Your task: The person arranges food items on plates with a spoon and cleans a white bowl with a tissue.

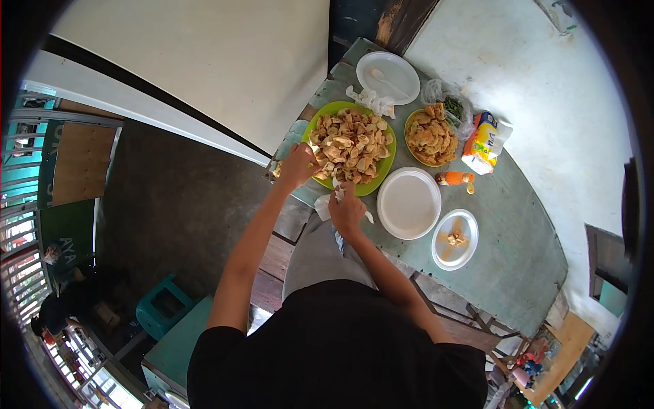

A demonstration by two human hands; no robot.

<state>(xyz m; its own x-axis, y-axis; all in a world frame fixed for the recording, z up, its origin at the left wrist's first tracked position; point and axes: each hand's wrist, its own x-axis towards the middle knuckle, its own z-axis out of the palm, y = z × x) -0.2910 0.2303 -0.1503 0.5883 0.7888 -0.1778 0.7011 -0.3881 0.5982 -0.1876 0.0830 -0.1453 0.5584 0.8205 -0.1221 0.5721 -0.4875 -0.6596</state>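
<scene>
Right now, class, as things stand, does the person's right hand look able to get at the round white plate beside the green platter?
Probably yes: the right hand is close to the round white plate, with nothing bulky between them, though the white tissue at that hand might hamper its grip.

Left hand (298, 165) farther out, right hand (347, 206) nearer the body

I can see both bare arms reaching forward and slanting inward, so the hands come near each other without touching. The left arm (262, 225) bends slightly at the elbow; its hand is turned back-up, fingers curled toward the right hand. The right arm (381, 259) angles in from its own side, bringing its hand below and right of the left one — knuckles up, fingers bent in close. How firmly the left fingers close — I can't tell.
</scene>
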